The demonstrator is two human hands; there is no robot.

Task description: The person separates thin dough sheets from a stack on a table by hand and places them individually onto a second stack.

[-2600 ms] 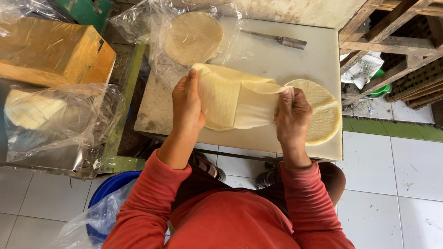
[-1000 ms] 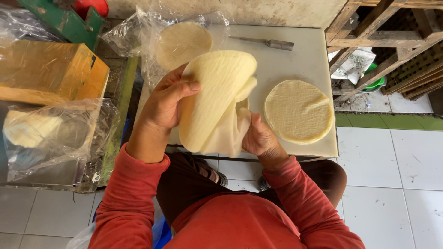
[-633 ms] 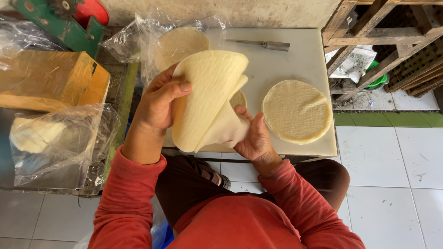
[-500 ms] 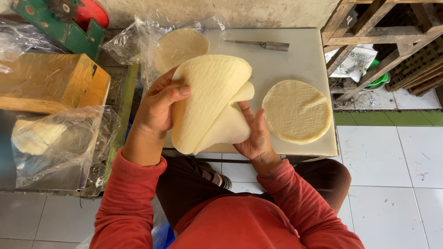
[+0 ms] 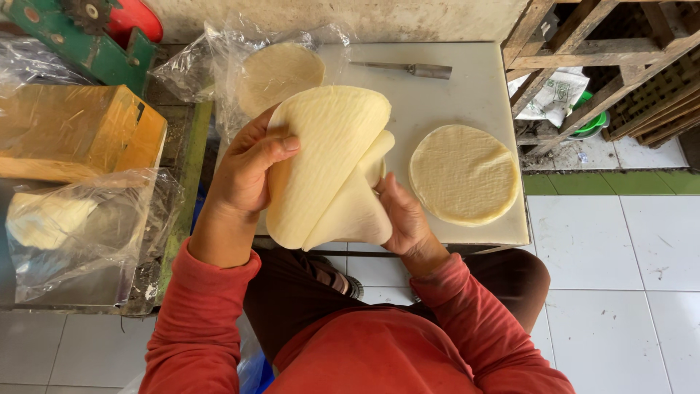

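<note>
The left hand grips a pale, floppy dough sheet by its edge at about nine o'clock, thumb across the front. The right hand clasps the lower fold at about five o'clock, fingers curled behind. The sheet hangs folded between both hands, lifted off the white board near its front edge.

As for progress, a flat stack of round sheets already lies on the board at three o'clock of the hands, so some peeling looks done. A further pile sits at twelve o'clock, half inside a clear plastic bag, apparently left to work through. The held sheet is not yet laid down.

A knife lies at one o'clock near the board's far edge. At nine o'clock stands an orange-brown box, and below it, at eight o'clock, a crumpled clear bag holding a pale lump. A white printed sack lies crumpled under the wooden frame at two o'clock; its print is too small to make out.
</note>
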